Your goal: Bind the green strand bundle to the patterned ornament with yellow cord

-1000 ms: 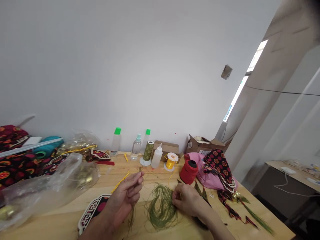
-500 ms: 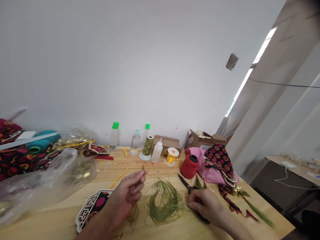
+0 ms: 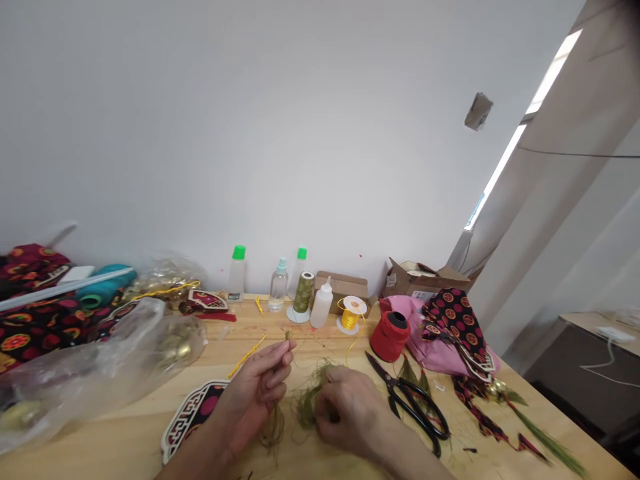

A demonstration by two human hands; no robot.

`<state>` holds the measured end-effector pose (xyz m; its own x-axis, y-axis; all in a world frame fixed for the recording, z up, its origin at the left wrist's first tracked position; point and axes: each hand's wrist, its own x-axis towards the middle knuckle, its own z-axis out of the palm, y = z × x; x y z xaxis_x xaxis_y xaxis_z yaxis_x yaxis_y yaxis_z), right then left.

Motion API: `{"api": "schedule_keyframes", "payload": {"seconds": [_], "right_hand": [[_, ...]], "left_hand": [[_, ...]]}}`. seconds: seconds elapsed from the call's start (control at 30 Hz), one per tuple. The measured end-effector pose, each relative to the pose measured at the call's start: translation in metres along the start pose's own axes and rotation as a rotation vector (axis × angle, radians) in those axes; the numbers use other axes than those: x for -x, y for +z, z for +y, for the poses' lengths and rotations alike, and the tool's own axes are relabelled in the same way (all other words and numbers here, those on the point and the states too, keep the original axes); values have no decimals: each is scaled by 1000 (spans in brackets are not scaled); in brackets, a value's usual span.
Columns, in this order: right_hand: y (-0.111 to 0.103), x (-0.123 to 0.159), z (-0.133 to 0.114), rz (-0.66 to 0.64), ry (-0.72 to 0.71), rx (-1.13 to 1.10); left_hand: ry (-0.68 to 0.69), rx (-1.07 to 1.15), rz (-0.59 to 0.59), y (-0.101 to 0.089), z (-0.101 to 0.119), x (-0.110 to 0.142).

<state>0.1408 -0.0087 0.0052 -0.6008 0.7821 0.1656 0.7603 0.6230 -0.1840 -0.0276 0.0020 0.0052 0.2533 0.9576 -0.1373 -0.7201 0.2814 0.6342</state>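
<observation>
My left hand (image 3: 260,387) is closed in a pinch on a small bundle of green thread (image 3: 287,335). Its cut ends stick up above the fingertips, and loose strands dangle below the palm. Over the tangled pile of green thread (image 3: 306,400) on the table, my right hand (image 3: 345,410) has its fingers curled into the strands, covering much of the pile. Black-handled scissors (image 3: 407,397) lie slightly spread just right of that hand. Partly behind my left forearm is an embroidered patch (image 3: 193,417) with a white patterned border.
Along the wall stand clear bottles (image 3: 237,279), a green thread cone (image 3: 303,293), a white squeeze bottle (image 3: 323,303) and a yellow cord spool (image 3: 351,313). A red thread cone (image 3: 390,337) and patterned fabric (image 3: 455,320) sit right. Plastic bags (image 3: 125,360) fill the left. Green tassels (image 3: 547,433) lie right.
My right hand has moved left from the scissors to the green thread pile, leaving the scissors on the table. My left hand keeps its pinch on the bundle. The view has shifted slightly.
</observation>
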Motion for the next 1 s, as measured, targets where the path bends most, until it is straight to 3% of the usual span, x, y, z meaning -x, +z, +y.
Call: {"api": "schedule_keyframes", "payload": {"seconds": [0.13,0.27,0.33,0.43,0.53,0.6,0.73,0.87,1.0], "right_hand": [[5,-29,-9,-6,-63,-51],[-11,-42,6,-159,-242,-367],[-19,-41,28,-31,-118,-421],[-22,-33,59,138,128,-323],[-16,-25,73,125,164,-251],[-13,-21,72,67,186,-88],[-21,-17,70,7,322,117],[-33,-14,72,17,418,171],[-27,-16,66,35,338,33]], "left_hand": [[17,102,-19,-3,6,1],[75,175,-21,-5,12,2],[74,118,9,-5,11,1],[29,-55,85,-2,4,-2],[-40,-216,148,0,-5,-2],[-92,-292,167,1,-8,-2],[-158,-479,182,1,-6,-1],[-162,-729,284,0,-2,-3],[-128,-884,244,-4,-4,-5]]}}
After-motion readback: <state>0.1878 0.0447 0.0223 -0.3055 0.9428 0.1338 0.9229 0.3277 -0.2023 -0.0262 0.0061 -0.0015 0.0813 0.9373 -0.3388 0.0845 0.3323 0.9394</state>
